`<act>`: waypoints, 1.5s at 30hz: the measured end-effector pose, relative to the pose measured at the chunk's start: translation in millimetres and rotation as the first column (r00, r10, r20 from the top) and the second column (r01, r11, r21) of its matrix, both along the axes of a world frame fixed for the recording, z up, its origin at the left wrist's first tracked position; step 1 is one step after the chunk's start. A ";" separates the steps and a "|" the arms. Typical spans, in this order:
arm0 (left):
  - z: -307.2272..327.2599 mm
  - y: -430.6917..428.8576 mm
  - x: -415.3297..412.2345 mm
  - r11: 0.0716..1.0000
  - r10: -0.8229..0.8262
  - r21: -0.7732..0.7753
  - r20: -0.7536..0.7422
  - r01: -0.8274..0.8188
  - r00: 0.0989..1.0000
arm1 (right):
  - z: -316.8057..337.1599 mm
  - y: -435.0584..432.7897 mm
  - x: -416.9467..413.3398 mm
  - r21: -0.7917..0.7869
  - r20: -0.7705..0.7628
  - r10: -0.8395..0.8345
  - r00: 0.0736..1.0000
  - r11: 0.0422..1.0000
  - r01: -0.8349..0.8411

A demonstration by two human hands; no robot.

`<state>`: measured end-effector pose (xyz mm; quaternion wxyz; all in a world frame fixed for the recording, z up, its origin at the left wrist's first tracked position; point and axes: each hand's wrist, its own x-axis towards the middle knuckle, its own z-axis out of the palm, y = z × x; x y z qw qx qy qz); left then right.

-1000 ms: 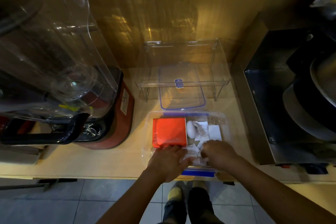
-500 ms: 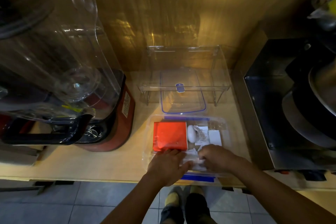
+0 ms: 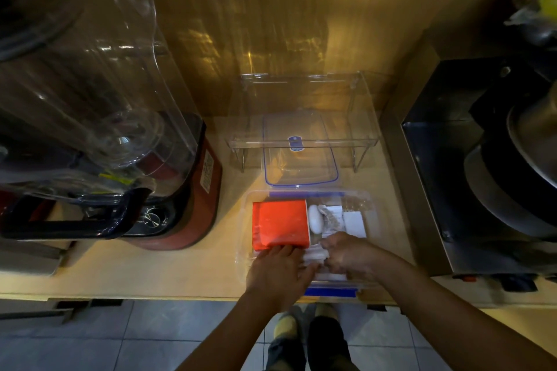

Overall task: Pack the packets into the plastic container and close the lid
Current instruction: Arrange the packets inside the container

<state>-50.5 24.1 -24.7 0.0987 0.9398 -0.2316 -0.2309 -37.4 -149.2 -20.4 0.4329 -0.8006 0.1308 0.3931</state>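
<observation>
A clear plastic container with blue clips sits at the counter's front edge. Inside lie a red packet, a white oval object, a clear packet of pale bits and a white packet. My left hand and my right hand are both inside the near end of the container, fingers pressed on a bunch of white packets between them. The container's clear blue-rimmed lid lies flat just behind it, partly under a small rack.
A clear acrylic rack stands behind the container over the lid. A red blender with a large clear jug fills the left. A dark metal appliance with pans stands at the right. Tiled floor and my feet lie below the counter edge.
My hands have stayed on the white packets, with my left hand shifting slightly up to the red packet's near edge. The camera tilted a little.
</observation>
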 end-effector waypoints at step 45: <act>-4.1 1.0 7.1 0.980 -0.148 0.120 -0.112 0.161 0.983 | -6.6 -1.9 -8.0 -0.226 0.000 0.372 0.928 0.904 -0.362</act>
